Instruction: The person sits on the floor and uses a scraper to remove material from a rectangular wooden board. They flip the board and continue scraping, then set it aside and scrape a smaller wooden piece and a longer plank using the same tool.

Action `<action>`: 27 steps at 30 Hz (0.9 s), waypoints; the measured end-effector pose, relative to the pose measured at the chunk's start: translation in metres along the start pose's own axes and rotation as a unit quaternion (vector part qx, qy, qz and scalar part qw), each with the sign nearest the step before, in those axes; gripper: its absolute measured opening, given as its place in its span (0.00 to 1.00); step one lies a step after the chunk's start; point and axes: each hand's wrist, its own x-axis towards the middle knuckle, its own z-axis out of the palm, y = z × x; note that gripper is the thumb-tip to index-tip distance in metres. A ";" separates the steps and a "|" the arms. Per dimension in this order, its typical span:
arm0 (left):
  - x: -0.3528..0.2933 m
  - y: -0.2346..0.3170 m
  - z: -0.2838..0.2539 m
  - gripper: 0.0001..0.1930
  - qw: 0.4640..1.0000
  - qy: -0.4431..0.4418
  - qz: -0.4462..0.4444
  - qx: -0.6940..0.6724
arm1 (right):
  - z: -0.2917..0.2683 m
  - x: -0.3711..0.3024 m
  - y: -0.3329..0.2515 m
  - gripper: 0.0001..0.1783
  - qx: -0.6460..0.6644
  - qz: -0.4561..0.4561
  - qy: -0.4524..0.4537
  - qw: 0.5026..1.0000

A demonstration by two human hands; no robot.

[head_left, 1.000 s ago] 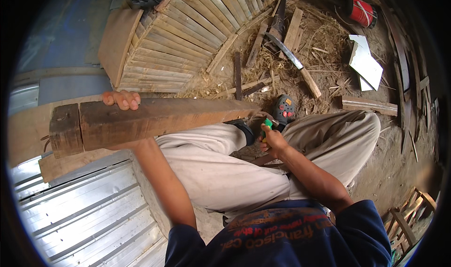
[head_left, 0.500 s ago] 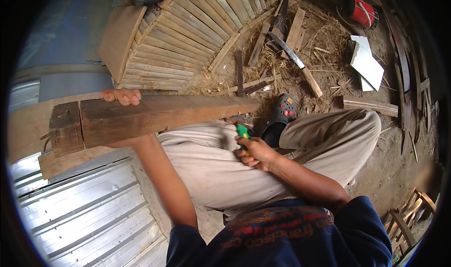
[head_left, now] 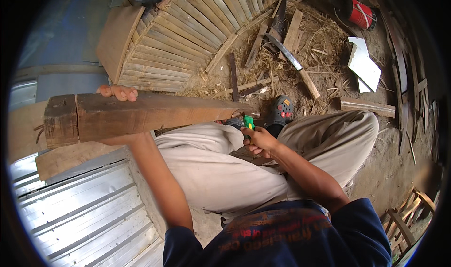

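A thick dark wooden beam (head_left: 141, 114) lies across my lap area, its near-left end crossed by a cut line. My left arm passes beneath the beam, and the fingers of my left hand (head_left: 117, 92) curl over its far edge, gripping it; the palm is hidden. My right hand (head_left: 260, 141) is closed round the green and yellow handle of a hammer (head_left: 248, 122). The hammer's metal head is at the beam's right end and seems to touch it. A lighter board (head_left: 70, 160) sits under the beam's left end.
Corrugated metal sheeting (head_left: 94, 206) lies at lower left. A curved bamboo-slat structure (head_left: 174, 41) stands beyond the beam. On the littered ground lie a machete (head_left: 291, 58), wood scraps, white board pieces (head_left: 365, 65) and a short plank (head_left: 368, 107). A red bucket (head_left: 361, 14) stands at far right.
My right hand has brought the hammer up and slightly right, so its head now meets the beam's right end. The beam and left hand have shifted slightly left.
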 end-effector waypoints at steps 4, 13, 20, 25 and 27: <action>0.003 -0.003 -0.001 0.42 0.999 0.034 -0.001 -0.017 | -0.028 0.012 0.007 0.14 -0.152 -0.074 -0.005 0.986; 0.006 0.003 -0.012 0.48 0.999 -0.029 -0.014 -0.007 | -0.015 0.024 0.014 0.15 0.101 -0.098 0.153 0.978; 0.009 0.004 -0.011 0.49 0.999 -0.036 -0.020 -0.014 | 0.009 0.005 0.005 0.17 -0.066 -0.029 0.024 0.997; 0.006 0.005 -0.014 0.49 0.999 -0.045 -0.018 -0.018 | 0.001 0.009 0.004 0.18 -0.153 -0.027 0.022 0.988; 0.004 0.007 -0.014 0.49 0.999 -0.035 -0.016 0.002 | -0.002 0.010 0.007 0.17 -0.180 -0.052 0.012 0.982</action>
